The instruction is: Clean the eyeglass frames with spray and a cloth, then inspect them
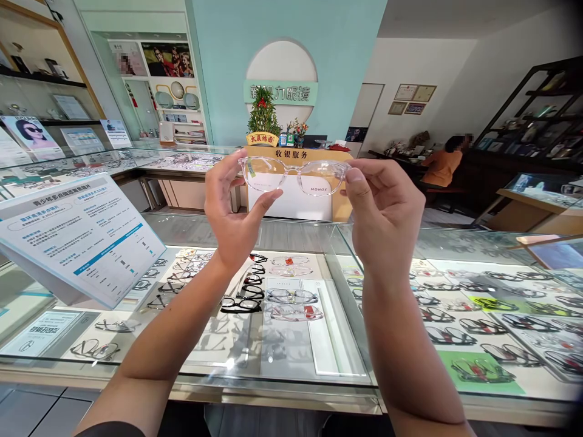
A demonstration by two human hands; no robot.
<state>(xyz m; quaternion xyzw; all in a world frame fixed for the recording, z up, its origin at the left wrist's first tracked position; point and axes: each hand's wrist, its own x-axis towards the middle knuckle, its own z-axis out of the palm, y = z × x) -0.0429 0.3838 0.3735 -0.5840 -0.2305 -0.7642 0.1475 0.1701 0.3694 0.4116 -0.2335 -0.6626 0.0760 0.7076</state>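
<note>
Up in front of me is a pair of clear-framed eyeglasses (293, 170), level, with printed letters and a small coloured sticker on the lenses. My left hand (231, 209) holds their left end, fingers behind the rim and thumb stretched out below the left lens. At the right hinge, my right hand (387, 209) pinches the frame between thumb and fingers. The temples are mostly hidden. Beneath both hands runs a glass display case (296, 379) with rows of eyeglasses inside, including black frames (241, 304) and clear ones (291, 296).
A white tent-shaped information card (91, 237) stands on the counter at left. Another case of eyeglasses (492, 325) adjoins on the right. Beyond the aisle stands a service desk (337, 159) with a potted plant (263, 115). A person in orange (443, 165) sits at back right.
</note>
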